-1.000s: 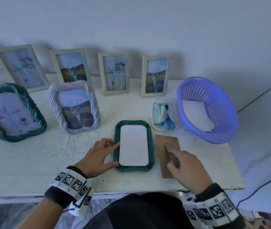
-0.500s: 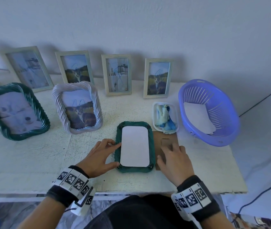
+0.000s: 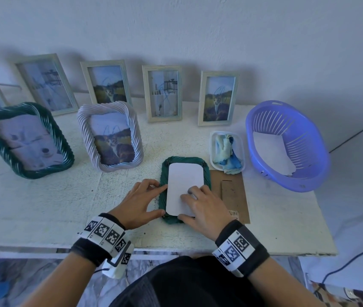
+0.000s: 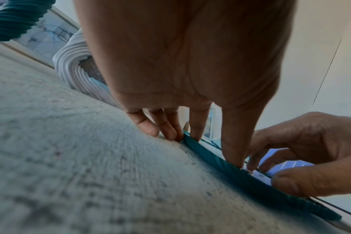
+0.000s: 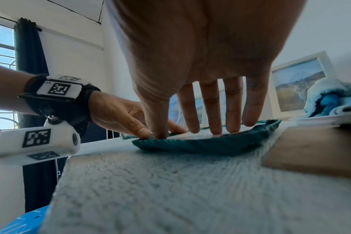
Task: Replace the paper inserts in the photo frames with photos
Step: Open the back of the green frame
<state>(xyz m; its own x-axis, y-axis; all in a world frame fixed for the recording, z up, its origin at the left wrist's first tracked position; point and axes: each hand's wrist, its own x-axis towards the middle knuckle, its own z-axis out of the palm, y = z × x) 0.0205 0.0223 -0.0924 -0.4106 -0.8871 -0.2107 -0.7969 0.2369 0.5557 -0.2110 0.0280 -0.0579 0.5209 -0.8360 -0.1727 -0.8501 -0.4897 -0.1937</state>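
Hands meet over the dark green frame (image 3: 164, 185), which lies face down near the front edge of the rough, pale table (image 3: 43, 207) with a white sheet (image 3: 185, 185) resting in its back opening. The left hand (image 3: 138, 201) steadies the frame's left rim, thumb at the near corner and a straight forefinger along the edge; nothing is gripped. The right hand (image 3: 200, 207) lies flat, its straight fingers (image 5: 215, 110) spread on the sheet and the thumb at the near edge, holding nothing. Judging by this, the step in hand is working the sheet in the opened frame, either seating it or freeing it; whether it is the paper insert or a photo's blank back cannot be told. The next move likely calls for a light, even touch so the thin sheet does not crease. Just right of the frame lies the brown, stiff-looking backing board (image 3: 231, 191), flat, with its stand strip. Beyond it sits a small white tray (image 3: 241, 147) of crumpled blue-and-white cloth, and right of that a slotted purple plastic basket (image 3: 309, 173) holding white sheets. Farther left stand 2 rope-twist frames, 1 green (image 3: 65, 149) and 1 white (image 3: 136, 129), and along the wall a row of slim pale frames (image 3: 200, 98), all showing photos.
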